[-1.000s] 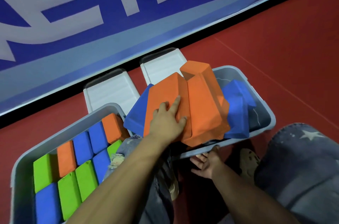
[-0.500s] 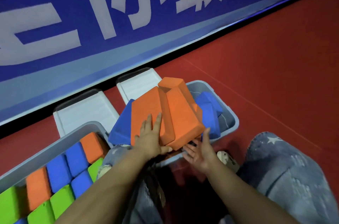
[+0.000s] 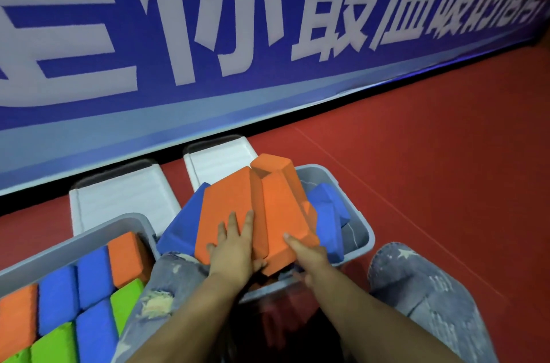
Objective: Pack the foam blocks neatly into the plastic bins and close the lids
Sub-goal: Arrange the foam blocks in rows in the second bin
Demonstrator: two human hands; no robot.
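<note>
Two large orange foam blocks stand tilted in the right grey bin [image 3: 361, 239], sticking up above its rim. My left hand [image 3: 235, 246] lies flat with straight fingers on the left orange block [image 3: 229, 199]. My right hand [image 3: 306, 254] grips the near lower edge of the right orange block [image 3: 282, 208]. Blue blocks [image 3: 326, 208] lie beside and under them, one [image 3: 181, 223] leaning over the bin's left rim. The left grey bin [image 3: 74, 243] holds several orange, blue and green blocks packed in rows.
Two white lids [image 3: 125, 199] [image 3: 220, 163] lie on the red floor behind the bins, against a blue banner wall. My knees in jeans [image 3: 422, 288] flank the right bin. Open red floor extends to the right.
My right hand rose from beside the bin's front and took hold of the right orange block's lower edge. My left hand stayed on the left orange block. The view tilted upward.
</note>
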